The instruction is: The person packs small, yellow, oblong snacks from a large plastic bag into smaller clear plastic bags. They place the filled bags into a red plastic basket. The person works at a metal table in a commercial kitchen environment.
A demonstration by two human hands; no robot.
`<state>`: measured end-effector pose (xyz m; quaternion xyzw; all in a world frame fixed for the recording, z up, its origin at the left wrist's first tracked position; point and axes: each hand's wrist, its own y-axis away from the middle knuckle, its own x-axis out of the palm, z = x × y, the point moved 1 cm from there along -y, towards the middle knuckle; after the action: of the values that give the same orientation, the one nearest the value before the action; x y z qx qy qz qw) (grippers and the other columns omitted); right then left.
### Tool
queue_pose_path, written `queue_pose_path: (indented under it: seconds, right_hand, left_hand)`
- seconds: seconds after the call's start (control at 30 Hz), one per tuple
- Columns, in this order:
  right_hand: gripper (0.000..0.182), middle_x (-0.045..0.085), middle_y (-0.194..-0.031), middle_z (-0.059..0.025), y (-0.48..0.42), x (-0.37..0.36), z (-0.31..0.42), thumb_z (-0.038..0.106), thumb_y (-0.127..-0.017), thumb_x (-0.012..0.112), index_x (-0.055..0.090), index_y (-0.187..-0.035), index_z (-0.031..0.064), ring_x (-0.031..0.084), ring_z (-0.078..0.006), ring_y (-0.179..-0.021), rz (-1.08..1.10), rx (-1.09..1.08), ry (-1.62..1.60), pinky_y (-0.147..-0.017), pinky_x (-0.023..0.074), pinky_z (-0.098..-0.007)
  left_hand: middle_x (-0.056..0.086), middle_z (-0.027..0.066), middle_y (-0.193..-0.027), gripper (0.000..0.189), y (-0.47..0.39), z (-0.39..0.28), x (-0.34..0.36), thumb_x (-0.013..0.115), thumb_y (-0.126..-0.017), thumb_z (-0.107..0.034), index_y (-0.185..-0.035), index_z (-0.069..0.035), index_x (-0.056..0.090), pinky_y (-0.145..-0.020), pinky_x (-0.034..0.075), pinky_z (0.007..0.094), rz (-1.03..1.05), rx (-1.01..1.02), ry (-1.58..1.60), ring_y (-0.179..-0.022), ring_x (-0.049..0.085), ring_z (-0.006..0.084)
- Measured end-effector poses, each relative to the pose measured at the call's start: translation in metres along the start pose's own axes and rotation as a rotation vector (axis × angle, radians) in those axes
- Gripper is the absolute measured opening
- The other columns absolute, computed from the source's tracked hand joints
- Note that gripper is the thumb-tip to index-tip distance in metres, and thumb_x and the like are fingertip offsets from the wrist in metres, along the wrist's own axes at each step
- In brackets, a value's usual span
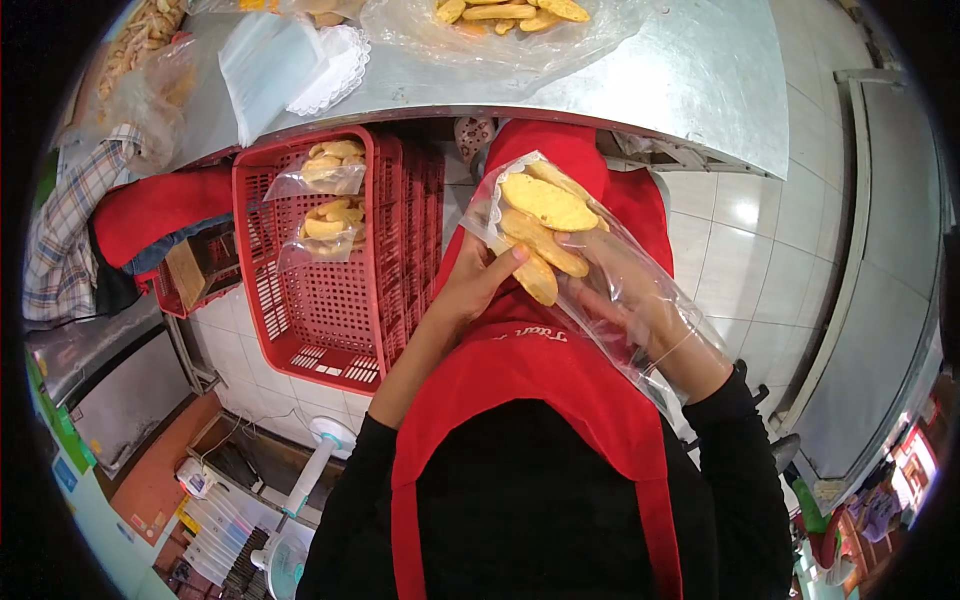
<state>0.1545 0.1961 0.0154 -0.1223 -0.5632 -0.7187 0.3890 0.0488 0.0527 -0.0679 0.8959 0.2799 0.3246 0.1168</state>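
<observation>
My left hand (474, 283) grips a clear plastic bag (652, 330) from outside, its thumb pressed along the side. Inside the bag, yellow rusk-like bread slices (544, 201) lie against a lacy white paper liner (495, 206) at the closed end. My right hand (611, 274) reaches in through the bag's open mouth, and the film covers its wrist and forearm. Its thumb and fingers hold the lower slices near their ends; part of the fingers is blurred by the film. The bag is held tilted above my red apron (517, 390).
More yellow slices (517, 13) rest on plastic on the metal table (697, 82). Clear bags (255, 67) and lacy papers (337, 71) lie at its left. A red plastic crate (315, 300) holds two filled bags (330, 225). A co-worker's plaid sleeve (71, 232) is at far left.
</observation>
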Motion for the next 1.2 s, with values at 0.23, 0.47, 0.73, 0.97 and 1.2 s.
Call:
queue_pose_path:
  seconds: [0.23,0.47,0.73,0.97,1.2]
  right_hand:
    - [0.05,0.052,-0.127,-0.0109,-0.011,-0.01,-0.012,0.018,-0.09,0.06,0.039,-0.133,0.0034,0.053,-0.0198,-0.117,0.098,-0.084,-0.116,-0.1,0.0458,-0.0345]
    - [0.045,0.054,-0.126,-0.0104,0.004,-0.013,-0.012,0.017,-0.093,0.056,0.04,-0.132,0.001,0.055,-0.0197,-0.114,0.062,-0.053,-0.173,-0.099,0.0467,-0.0337]
    - [0.047,0.055,-0.125,-0.0078,0.03,-0.041,-0.017,0.031,-0.096,0.052,0.047,-0.129,-0.0012,0.05,-0.0152,-0.114,0.1,-0.131,0.191,-0.098,0.0399,-0.0297]
    - [0.054,0.045,-0.131,-0.0106,0.046,-0.085,-0.043,0.029,-0.099,0.045,0.031,-0.144,0.0022,0.04,-0.0186,-0.119,0.325,-0.555,0.58,-0.1,0.0333,-0.0305]
    - [0.049,0.048,-0.123,-0.0113,0.072,-0.083,-0.052,0.03,-0.101,0.041,0.036,-0.137,-0.0017,0.046,-0.0159,-0.114,0.239,-0.394,0.379,-0.095,0.0401,-0.0302]
  left_hand:
    - [0.037,0.0111,-0.136,0.075,0.0,0.005,0.0,0.063,-0.09,-0.016,-0.143,-0.005,0.012,-0.104,0.036,0.0343,-0.006,-0.024,-0.121,-0.126,0.039,0.0203]
    - [0.033,0.0103,-0.141,0.087,0.002,0.002,0.001,0.066,-0.088,-0.026,-0.146,-0.005,0.004,-0.107,0.031,0.0352,0.066,-0.026,-0.252,-0.13,0.035,0.0204]
    - [0.034,0.0129,-0.144,0.103,-0.027,-0.024,0.009,0.074,-0.074,-0.051,-0.146,0.002,0.021,-0.109,0.029,0.0358,0.247,0.174,-0.399,-0.133,0.035,0.0232]
    - [0.038,0.0161,-0.14,0.089,-0.023,-0.007,0.046,0.069,-0.081,-0.034,-0.146,0.002,0.02,-0.106,0.031,0.0372,0.283,0.119,-0.29,-0.127,0.041,0.0256]
    - [0.034,0.0161,-0.144,0.089,-0.015,0.014,0.055,0.068,-0.084,-0.038,-0.148,-0.002,0.018,-0.106,0.033,0.0394,0.388,-0.03,-0.317,-0.129,0.038,0.0267]
